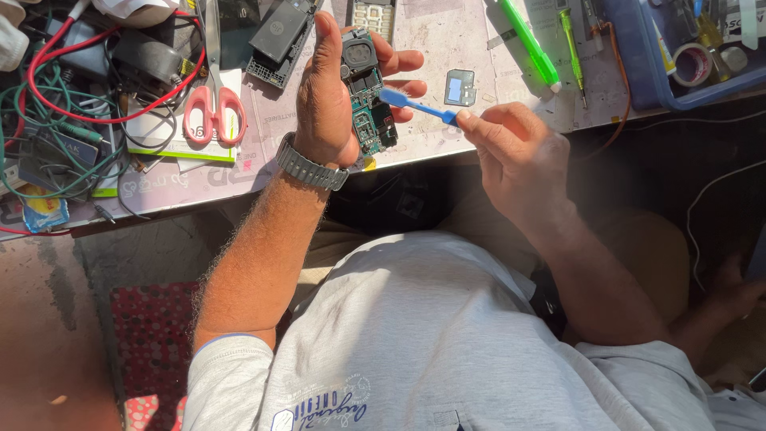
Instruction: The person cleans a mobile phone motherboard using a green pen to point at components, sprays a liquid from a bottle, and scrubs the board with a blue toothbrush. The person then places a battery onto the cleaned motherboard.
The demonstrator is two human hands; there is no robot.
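Green circuit board (369,104) gripped between left fingers (403,62); blue tool (416,106) pinched by right fingers (479,126).

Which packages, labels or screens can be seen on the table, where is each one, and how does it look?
Small screen part: on the table right of the left hand, rounded square, grey frame, pale blue middle.
Keypad phone front: top edge, above the circuit board held by the left hand, light grey, upright rectangle.
Small packet: table's left end, blue and yellow, crumpled.
Green-edged white pad: under the red-handled scissors, flat rectangle.
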